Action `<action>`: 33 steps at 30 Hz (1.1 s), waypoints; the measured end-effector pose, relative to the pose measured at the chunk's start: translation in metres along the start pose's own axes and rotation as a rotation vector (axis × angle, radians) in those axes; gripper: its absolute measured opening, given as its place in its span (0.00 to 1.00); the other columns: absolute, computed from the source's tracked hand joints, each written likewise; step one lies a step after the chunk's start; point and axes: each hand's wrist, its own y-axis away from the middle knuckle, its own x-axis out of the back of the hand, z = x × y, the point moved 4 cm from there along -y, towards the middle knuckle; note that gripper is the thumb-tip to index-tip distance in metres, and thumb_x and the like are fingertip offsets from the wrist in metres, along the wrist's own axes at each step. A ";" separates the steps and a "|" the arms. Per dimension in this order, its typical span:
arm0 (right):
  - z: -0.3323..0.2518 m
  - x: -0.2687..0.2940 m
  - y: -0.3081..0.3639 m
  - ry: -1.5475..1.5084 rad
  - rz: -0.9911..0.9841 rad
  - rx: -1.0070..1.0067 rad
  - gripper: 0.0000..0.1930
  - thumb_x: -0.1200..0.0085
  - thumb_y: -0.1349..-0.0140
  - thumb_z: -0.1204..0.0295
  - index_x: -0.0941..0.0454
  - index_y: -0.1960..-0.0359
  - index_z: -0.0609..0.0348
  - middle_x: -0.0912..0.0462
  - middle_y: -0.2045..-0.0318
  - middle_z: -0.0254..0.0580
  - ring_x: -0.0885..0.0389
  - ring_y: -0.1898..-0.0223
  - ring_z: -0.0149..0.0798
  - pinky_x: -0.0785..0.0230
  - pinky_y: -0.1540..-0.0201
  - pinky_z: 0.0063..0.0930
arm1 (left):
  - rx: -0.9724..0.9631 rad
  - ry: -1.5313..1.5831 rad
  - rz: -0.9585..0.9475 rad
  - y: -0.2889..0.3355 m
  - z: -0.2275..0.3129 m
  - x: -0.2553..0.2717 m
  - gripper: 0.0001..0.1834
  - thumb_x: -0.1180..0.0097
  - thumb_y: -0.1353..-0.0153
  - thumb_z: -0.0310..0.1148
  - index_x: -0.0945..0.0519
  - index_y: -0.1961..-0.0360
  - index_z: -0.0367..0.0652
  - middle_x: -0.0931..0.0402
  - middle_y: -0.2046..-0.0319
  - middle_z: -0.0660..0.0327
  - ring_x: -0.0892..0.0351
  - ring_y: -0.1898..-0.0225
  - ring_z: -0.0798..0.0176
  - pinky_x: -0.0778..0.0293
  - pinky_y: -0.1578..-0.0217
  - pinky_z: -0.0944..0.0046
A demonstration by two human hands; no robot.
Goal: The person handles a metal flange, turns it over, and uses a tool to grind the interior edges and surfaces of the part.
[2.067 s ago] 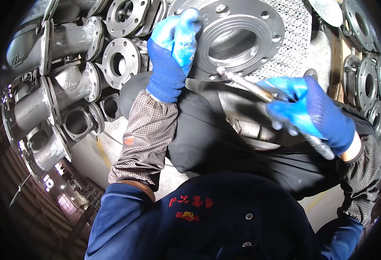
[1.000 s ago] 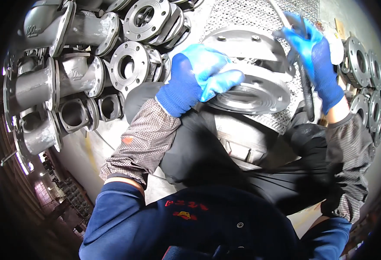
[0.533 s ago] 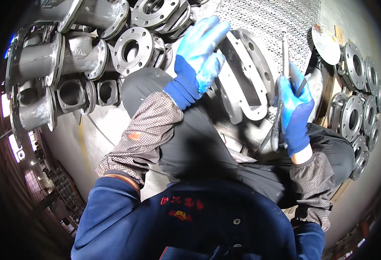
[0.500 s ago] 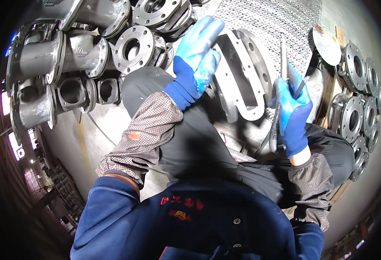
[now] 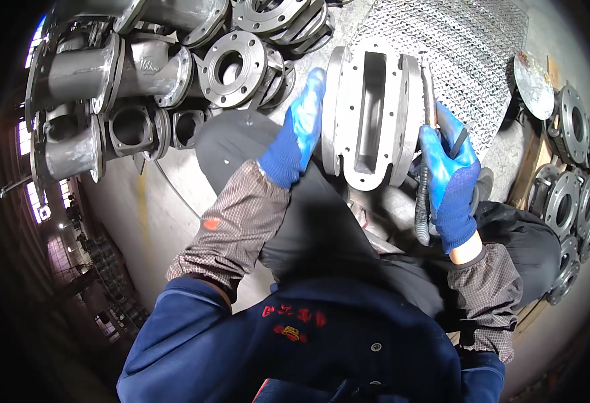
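A grey cast valve body (image 5: 354, 107) stands before me, its oblong top flange with bolt holes around a long slot facing up. Round flanges flank it on both sides. My left hand (image 5: 302, 127), in a blue coated glove, is beside the left round flange with fingers stretched flat; whether it touches the metal I cannot tell. To the right of the casting, my right hand (image 5: 451, 174), gloved too, is wrapped round a slim air-tool-like rod (image 5: 429, 97) with a lever. A black ribbed hose (image 5: 422, 208) runs down from it. The rod's tip points away from me.
Flanged pipe castings (image 5: 73, 74) are stacked at the left, with round flanged bodies (image 5: 233, 70) near my left knee. A patterned metal sheet (image 5: 469, 47) lies behind the valve body. More flanged castings (image 5: 567, 198) line the right side, near a pale disc (image 5: 534, 87).
The valve body has turned from a slant to nearly straight, its slot now pointing away from me. My left hand has lowered to its left flange. The right hand still grips the tool.
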 end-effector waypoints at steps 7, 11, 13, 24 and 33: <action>0.015 -0.001 -0.010 -0.060 0.061 -0.106 0.21 0.48 0.37 0.75 0.32 0.44 0.71 0.22 0.56 0.44 0.25 0.58 0.29 0.31 0.53 0.22 | 0.177 0.146 -0.050 0.024 0.003 -0.022 0.37 0.65 0.36 0.63 0.28 0.48 0.37 0.21 0.58 0.52 0.19 0.65 0.58 0.20 0.64 0.62; 0.034 -0.005 -0.015 -0.230 0.089 -0.117 0.19 0.50 0.36 0.74 0.31 0.45 0.71 0.20 0.58 0.42 0.23 0.60 0.28 0.30 0.55 0.22 | 0.125 0.058 0.035 0.026 0.005 -0.031 0.36 0.63 0.35 0.61 0.26 0.53 0.35 0.20 0.68 0.52 0.19 0.70 0.58 0.21 0.69 0.62; 0.033 0.001 -0.017 -0.226 0.062 -0.161 0.16 0.53 0.34 0.74 0.29 0.47 0.70 0.20 0.58 0.41 0.22 0.58 0.29 0.29 0.54 0.22 | 0.098 0.064 0.058 0.033 0.014 -0.048 0.30 0.57 0.35 0.56 0.28 0.53 0.35 0.22 0.69 0.55 0.19 0.70 0.60 0.22 0.69 0.64; 0.008 0.039 -0.016 0.322 -0.189 0.020 0.12 0.59 0.38 0.80 0.26 0.56 0.67 0.19 0.68 0.41 0.20 0.69 0.31 0.26 0.66 0.24 | 0.136 0.181 -0.170 0.028 0.028 -0.090 0.25 0.46 0.37 0.42 0.33 0.46 0.36 0.28 0.65 0.60 0.26 0.66 0.67 0.28 0.67 0.68; -0.008 0.038 -0.024 0.345 -0.190 0.102 0.16 0.58 0.41 0.81 0.27 0.52 0.69 0.19 0.63 0.41 0.22 0.64 0.28 0.27 0.59 0.24 | -0.725 -0.950 -0.340 0.022 0.043 -0.092 0.16 0.53 0.37 0.24 0.31 0.49 0.30 0.28 0.62 0.48 0.25 0.61 0.51 0.28 0.59 0.58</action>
